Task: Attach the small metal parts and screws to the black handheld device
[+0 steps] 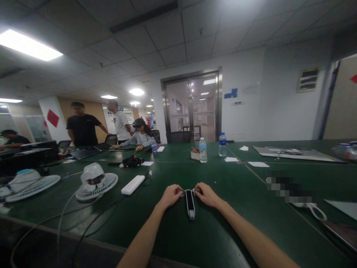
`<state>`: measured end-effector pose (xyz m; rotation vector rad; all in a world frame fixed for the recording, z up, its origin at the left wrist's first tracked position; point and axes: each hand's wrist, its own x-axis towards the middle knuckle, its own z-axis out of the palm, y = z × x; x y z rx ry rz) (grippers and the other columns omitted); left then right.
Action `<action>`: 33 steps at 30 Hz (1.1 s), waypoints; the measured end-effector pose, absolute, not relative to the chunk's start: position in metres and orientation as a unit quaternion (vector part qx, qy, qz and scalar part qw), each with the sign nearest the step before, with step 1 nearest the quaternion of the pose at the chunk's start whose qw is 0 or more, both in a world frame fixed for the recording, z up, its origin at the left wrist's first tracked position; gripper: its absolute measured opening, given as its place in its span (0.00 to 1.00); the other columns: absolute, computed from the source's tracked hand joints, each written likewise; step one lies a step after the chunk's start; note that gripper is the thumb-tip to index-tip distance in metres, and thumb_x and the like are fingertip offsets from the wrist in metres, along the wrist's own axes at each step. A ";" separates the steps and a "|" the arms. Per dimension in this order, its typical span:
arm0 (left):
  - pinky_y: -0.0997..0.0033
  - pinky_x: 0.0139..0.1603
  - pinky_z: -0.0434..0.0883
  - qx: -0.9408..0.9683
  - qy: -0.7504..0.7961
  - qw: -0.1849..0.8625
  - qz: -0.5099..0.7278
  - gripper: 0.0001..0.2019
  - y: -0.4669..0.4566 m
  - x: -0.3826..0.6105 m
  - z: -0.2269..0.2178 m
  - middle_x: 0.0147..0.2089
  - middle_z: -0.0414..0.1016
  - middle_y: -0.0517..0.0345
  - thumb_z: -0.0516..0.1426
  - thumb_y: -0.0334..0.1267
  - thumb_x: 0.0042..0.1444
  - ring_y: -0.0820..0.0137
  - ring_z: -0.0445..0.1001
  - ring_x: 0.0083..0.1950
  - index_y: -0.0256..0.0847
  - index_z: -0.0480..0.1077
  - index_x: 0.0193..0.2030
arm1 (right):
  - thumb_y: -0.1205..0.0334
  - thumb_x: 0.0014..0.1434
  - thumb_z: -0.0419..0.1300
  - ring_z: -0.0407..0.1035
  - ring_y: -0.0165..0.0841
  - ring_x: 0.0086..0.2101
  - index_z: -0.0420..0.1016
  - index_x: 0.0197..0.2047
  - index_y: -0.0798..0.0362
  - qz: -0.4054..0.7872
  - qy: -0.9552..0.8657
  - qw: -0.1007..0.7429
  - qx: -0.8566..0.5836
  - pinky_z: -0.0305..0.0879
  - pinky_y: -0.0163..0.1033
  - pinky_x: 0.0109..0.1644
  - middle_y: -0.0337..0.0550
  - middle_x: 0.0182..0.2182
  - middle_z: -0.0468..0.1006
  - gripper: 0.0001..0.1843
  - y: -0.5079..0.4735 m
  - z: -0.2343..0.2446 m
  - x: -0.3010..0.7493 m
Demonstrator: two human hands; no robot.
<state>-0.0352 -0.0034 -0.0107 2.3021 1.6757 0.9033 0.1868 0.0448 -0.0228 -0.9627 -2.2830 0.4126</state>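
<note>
A slim black-and-silver device (190, 203) lies lengthwise on the green table (212, 230), pointing away from me. My left hand (170, 195) is curled at its far end on the left side, fingers pinched on the top corner. My right hand (205, 194) mirrors it on the right side, fingers also closed against the device's far end. Both forearms reach in from the bottom edge.
A white power strip (133, 184) and two white desk fans (96, 181) (29, 184) with trailing cables lie to the left. Two water bottles (203, 150) (222, 144) stand farther back. Scissors (314, 209) and papers lie at right. Several people are at the far left end.
</note>
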 end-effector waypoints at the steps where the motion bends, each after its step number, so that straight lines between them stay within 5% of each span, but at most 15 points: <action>1: 0.74 0.33 0.63 0.768 0.559 0.076 0.304 0.10 -0.003 -0.035 -0.011 0.32 0.72 0.58 0.53 0.40 0.55 0.72 0.67 0.32 0.39 0.73 0.36 | 0.61 0.57 0.53 0.64 0.31 0.33 0.70 0.34 0.54 0.154 -0.865 0.311 -0.362 0.60 0.37 0.38 0.42 0.32 0.70 0.07 0.045 -0.023 0.187; 12: 0.73 0.34 0.63 0.761 0.571 0.081 0.297 0.11 -0.003 -0.037 -0.014 0.34 0.71 0.58 0.52 0.42 0.55 0.71 0.67 0.33 0.39 0.73 0.38 | 0.59 0.58 0.52 0.64 0.32 0.34 0.70 0.37 0.53 0.156 -0.866 0.305 -0.364 0.60 0.37 0.39 0.42 0.33 0.70 0.08 0.040 -0.020 0.188; 22: 0.73 0.35 0.64 0.761 0.571 0.095 0.295 0.12 -0.006 -0.036 -0.011 0.35 0.72 0.57 0.53 0.42 0.55 0.71 0.68 0.35 0.39 0.73 0.39 | 0.57 0.58 0.51 0.54 0.47 0.52 0.69 0.52 0.54 -0.035 -0.767 0.283 -0.574 0.54 0.50 0.51 0.55 0.51 0.64 0.20 0.059 -0.027 0.219; 26: 0.73 0.36 0.64 0.765 0.565 0.091 0.296 0.12 -0.005 -0.036 -0.009 0.34 0.72 0.57 0.52 0.43 0.55 0.71 0.68 0.34 0.39 0.74 0.37 | 0.60 0.60 0.47 0.61 0.43 0.47 0.74 0.45 0.55 -0.001 -0.761 0.225 -0.608 0.57 0.45 0.47 0.55 0.46 0.68 0.17 0.071 -0.031 0.227; 33: 0.71 0.37 0.64 0.754 0.575 0.103 0.301 0.19 -0.007 -0.034 -0.001 0.34 0.72 0.56 0.46 0.48 0.59 0.69 0.68 0.35 0.38 0.73 0.34 | 0.69 0.59 0.46 0.64 0.36 0.43 0.74 0.43 0.58 0.031 -0.783 0.240 -0.573 0.58 0.35 0.45 0.53 0.41 0.71 0.17 0.078 -0.031 0.221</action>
